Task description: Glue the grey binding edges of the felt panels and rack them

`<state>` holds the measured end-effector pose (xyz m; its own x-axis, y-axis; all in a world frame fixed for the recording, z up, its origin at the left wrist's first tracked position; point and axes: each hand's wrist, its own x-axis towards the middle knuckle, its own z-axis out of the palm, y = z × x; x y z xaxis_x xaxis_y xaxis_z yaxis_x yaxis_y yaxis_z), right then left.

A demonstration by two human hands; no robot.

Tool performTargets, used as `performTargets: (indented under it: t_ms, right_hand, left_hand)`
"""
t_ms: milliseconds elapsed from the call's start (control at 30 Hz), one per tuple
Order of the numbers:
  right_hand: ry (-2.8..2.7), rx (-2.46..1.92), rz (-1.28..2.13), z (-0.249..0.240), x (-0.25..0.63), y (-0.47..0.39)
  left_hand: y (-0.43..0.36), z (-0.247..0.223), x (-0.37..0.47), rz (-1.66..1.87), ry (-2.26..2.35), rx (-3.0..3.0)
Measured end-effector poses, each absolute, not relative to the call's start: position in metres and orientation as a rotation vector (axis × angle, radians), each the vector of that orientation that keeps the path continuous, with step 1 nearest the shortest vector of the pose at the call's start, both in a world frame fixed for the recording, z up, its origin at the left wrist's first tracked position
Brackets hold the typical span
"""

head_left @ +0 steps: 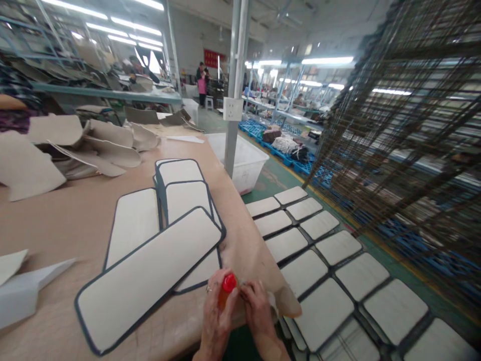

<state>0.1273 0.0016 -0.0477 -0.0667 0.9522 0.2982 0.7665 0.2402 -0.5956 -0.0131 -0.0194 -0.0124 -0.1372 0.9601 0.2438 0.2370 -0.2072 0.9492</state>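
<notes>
At the near edge of the table (244, 250), my left hand (213, 318) is wrapped round a small bottle (228, 285) with a red cap and an orange body. Just to its right is my right hand (259, 313), its fingers curled and pressed together beside the bottle; whatever they grip, if anything, is hidden. Several pale rounded panels with dark edging lie beyond my hands. The long top panel (150, 278) rests diagonally across the others, and a smaller panel (188, 198) shows behind it.
Rows of pale panels (323, 311) lie on a low rack to the right. Tilted wire racks (394, 125) rise above the floor there. A post (232, 145) and white bin (250, 173) stand past the table. Loose pale sheets (108, 150) are heaped at the left back.
</notes>
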Motion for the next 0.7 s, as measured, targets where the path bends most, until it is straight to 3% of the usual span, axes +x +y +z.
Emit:
performTargets:
  t_ms: [300,700]
  right_hand:
    - [-1.965,-1.526,0.44,-0.017,0.129,0.06]
    - [-2.085,-1.365,0.529,0.054,0.133,0.031]
  left_hand:
    - [-0.022,-0.016,-0.019,1.436,1.253,1.585]
    - [-0.013,-0.02,-0.032,1.42,1.201,1.556]
